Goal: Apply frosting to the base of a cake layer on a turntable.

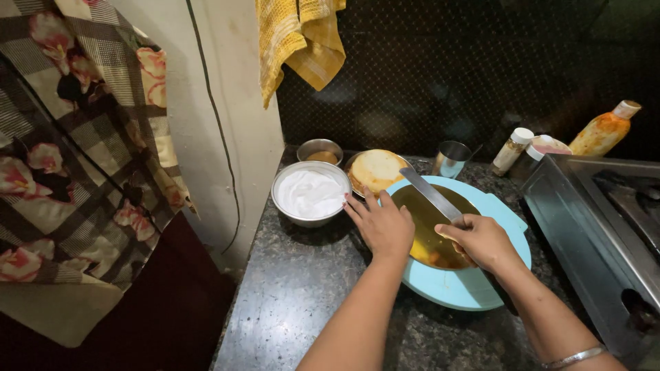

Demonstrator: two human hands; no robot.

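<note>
Right hand [481, 240] gripping a long knife [432, 194] over blue plate [474, 285], left hand [382, 223] spread flat

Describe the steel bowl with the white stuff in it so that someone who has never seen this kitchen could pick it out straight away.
On the dark speckled stone counter, look just beyond the left hand, toward the pale wall. The steel bowl sits there, beside the light blue plate. It alone is filled with smooth white contents; the smaller steel bowl behind it holds something brownish.

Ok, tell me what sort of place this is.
Most likely a home kitchen: a speckled stone counter, a gas stove at the right, and a steel bowl of white batter beside seasoning bottles.
</note>
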